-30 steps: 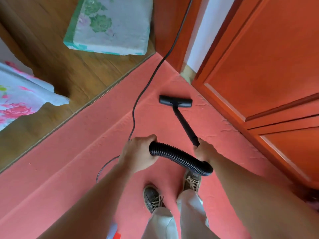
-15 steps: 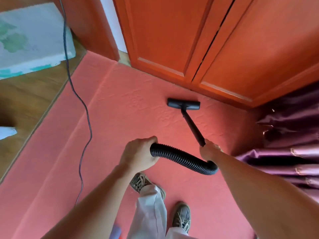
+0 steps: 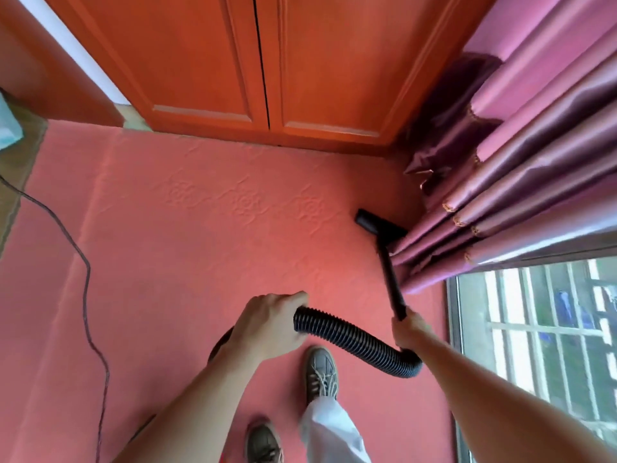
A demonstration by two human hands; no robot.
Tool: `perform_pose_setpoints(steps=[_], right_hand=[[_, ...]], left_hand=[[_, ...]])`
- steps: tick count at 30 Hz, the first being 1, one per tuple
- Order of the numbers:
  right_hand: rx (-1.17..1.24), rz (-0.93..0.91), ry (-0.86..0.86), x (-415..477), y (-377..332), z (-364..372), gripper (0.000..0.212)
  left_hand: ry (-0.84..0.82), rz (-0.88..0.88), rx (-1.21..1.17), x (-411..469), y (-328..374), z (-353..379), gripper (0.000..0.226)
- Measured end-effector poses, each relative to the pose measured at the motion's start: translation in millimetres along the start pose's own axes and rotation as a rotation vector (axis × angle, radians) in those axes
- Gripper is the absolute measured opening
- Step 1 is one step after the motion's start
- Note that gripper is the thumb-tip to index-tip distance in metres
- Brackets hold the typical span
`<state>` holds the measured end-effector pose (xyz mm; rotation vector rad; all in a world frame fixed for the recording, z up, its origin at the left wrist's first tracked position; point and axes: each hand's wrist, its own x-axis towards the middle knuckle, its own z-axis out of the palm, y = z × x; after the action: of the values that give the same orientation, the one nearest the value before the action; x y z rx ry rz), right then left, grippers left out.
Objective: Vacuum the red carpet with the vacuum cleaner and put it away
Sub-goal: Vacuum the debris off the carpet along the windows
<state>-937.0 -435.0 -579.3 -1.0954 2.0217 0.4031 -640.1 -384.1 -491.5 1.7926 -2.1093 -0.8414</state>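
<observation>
1. Nearest me, my shoes [image 3: 322, 369] stand on the red carpet [image 3: 167, 255]. The power cord [image 3: 87, 295] trails over it well off to my left.
2. My left hand [image 3: 267, 324] is curled round the ribbed hose [image 3: 354, 339]. My right hand [image 3: 409, 329] is wrapped round the near end of the rigid pipe [image 3: 389, 272]. The hose sags in a loop between the two.
3. Farther out, the pipe slants down to the nozzle [image 3: 370, 222], which lies on the carpet. Its right end is against the hem of the purple curtain [image 3: 500, 195]; I cannot tell whether it goes under. Beyond stand the orange cupboard doors [image 3: 217, 61].
4. I judge I am mid-vacuuming, working the corner by the curtain. The carpet shows no mark of what is already cleaned, so how much remains I cannot say. Putting the vacuum cleaner away has not begun.
5. Half a second ago the nozzle lay in front of the cupboard doors, clear of the curtain. Now it has swung right to the curtain's foot. My view has turned with it, bringing the window [image 3: 534, 345] into sight. Both grips are as before.
</observation>
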Motion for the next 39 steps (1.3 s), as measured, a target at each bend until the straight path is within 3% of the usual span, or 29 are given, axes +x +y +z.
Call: perform_pose_setpoints(steps=[7,12,17,21,25,28,34,36,39], right_hand=[[0.046,-0.056,-0.044,-63.4,40.3,49.4,0.041],[0.485,0.069,-0.089,-106.0,65.6,70.4,0.064],[0.737,0.17,-0.15,-142.6,80.8,86.2,0.015],[0.863,0.243,-0.213,-149.8,102.0,97.6,0.014],[0.832,0.229,-0.086,-152.8,151.2,117.8,0.018],[0.76,0.237,0.012,-164.5,201.2,131.9,0.031],[1.02,0.328,-0.133,-192.7,287.8,179.6,0.025],[1.013,0.281,-0.069,-190.5,313.2,195.0,0.029],[0.986,0.213,0.116,-172.6,341.8,192.2,0.038]], left_hand=[[-0.048,0.113,0.021,-50.4,12.6,0.5,0.023],[-0.091,0.071,0.082,-115.0,32.0,-4.9,0.022],[-0.08,0.0,0.075,-173.6,47.8,5.5,0.022],[-0.056,-0.062,0.11,-205.5,58.2,23.9,0.027],[-0.149,0.011,0.187,-246.5,92.0,69.8,0.025],[-0.25,0.071,0.234,-273.1,119.9,126.5,0.042],[-0.374,0.127,0.281,-285.6,171.0,230.1,0.051],[-0.445,0.151,0.278,-294.3,169.0,251.9,0.051],[-0.394,0.12,0.311,-301.8,139.2,261.8,0.054]])
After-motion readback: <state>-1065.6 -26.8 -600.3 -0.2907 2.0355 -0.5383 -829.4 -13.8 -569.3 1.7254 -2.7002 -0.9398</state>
